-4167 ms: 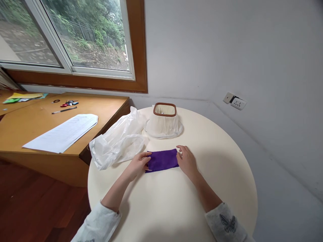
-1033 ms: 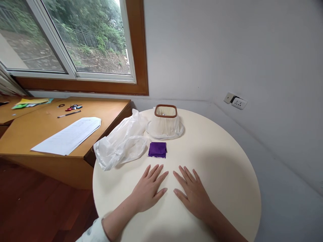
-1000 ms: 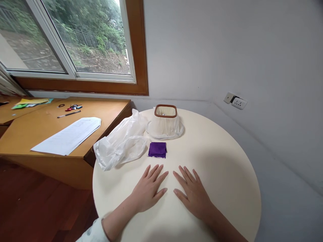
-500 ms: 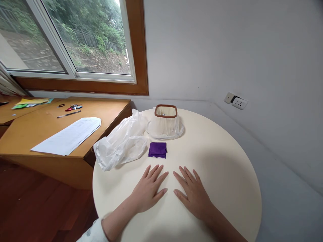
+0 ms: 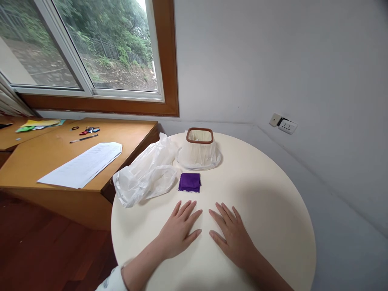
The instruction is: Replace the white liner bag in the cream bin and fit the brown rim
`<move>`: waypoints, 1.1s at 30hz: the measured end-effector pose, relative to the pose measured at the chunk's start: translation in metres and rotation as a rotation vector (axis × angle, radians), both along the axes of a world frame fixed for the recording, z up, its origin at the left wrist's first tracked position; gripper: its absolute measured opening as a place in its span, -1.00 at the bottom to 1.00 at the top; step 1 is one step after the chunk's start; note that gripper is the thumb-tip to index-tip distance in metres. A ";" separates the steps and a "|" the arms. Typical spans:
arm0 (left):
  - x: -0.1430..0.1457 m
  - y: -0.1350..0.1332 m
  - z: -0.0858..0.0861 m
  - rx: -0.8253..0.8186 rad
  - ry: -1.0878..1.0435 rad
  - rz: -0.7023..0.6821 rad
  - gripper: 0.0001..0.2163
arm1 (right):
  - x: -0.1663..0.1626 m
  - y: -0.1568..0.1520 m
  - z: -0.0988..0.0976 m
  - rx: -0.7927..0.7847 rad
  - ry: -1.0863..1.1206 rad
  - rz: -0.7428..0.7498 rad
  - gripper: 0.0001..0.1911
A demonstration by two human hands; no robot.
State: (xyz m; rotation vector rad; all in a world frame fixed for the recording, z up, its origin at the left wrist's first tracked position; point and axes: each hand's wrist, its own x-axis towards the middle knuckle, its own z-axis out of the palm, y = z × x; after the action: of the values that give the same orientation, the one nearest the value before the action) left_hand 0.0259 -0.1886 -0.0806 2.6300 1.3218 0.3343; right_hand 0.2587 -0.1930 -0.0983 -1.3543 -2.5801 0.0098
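My left hand [image 5: 181,231] lies palm down on the round cream table [image 5: 273,226], fingers spread, holding nothing. My right hand [image 5: 233,234] rests flat beside it in the same way, a small gap between the two thumbs. Just beyond my left fingertips is a folded purple cloth [image 5: 189,182] with a frayed near edge. Behind the cloth stands a small bin [image 5: 200,151] with a brown rim and a whitish plastic liner folded down over its outside. A crumpled white plastic bag [image 5: 145,178] lies to the left of the cloth, close to the bin.
A wooden desk [image 5: 127,125] adjoins the table on the left, with white paper sheets [image 5: 85,165], a pen [image 5: 84,138], and a small bunch of keys [image 5: 90,130]. A wall with a socket [image 5: 287,126] and a window [image 5: 106,48] bound the far side.
The whole view has shifted very slightly, with everything a little lower in the picture. Both hands stay flat on the table, and no object has moved.
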 end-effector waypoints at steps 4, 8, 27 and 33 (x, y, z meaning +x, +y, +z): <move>0.000 0.002 0.003 -0.008 -0.190 0.071 -0.76 | -0.001 0.001 0.007 0.037 0.049 0.006 -0.53; -0.002 0.003 0.005 -0.036 -0.371 0.233 -0.80 | -0.003 0.019 0.026 -0.030 0.068 0.018 -0.73; -0.007 0.002 0.010 -0.001 -0.438 0.302 -0.82 | -0.071 0.202 0.108 0.310 0.113 -0.243 -0.52; -0.007 -0.001 0.009 0.009 -0.442 0.274 -0.80 | -0.072 0.220 0.103 0.275 0.070 -0.255 -0.70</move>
State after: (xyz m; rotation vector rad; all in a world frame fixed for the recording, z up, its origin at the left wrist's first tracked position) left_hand 0.0193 -0.1892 -0.0716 2.1951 1.5077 0.8999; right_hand 0.1867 0.0273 0.0049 -1.5302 -2.2345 -0.3212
